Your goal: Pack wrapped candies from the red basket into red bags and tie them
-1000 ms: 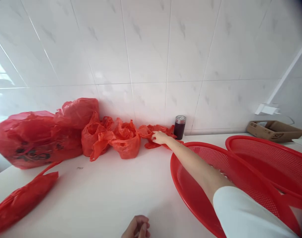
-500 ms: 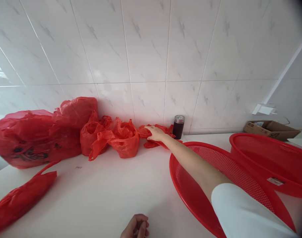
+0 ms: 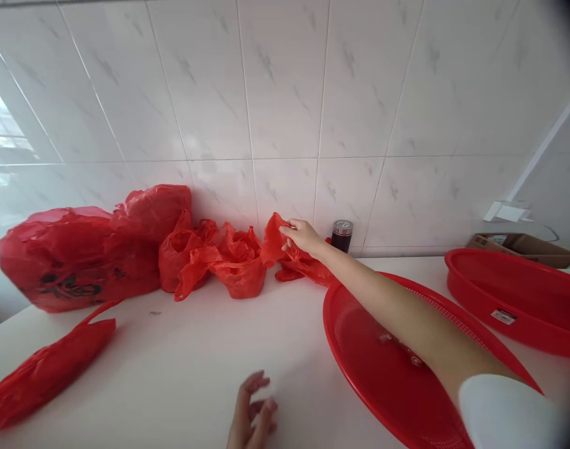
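Red plastic bag [image 3: 272, 242] is at the back of the white table [image 3: 182, 374], near the tiled wall, and you've got it in your right hand [image 3: 300, 236]. From the head view, your thumb and fingers are pinching its right side, with part of it sticking up above your grip. More crumpled red plastic [image 3: 308, 268] lies under your wrist, and a small filled bag [image 3: 245, 282] stands just to the left. The dark jar [image 3: 342, 236] is right behind your forearm, which reaches across the big red basket [image 3: 378, 390]. Your left hand [image 3: 254, 415] is over the near part of the table, fingers loosely curled and apart, a bit blurry, nothing visible in them.
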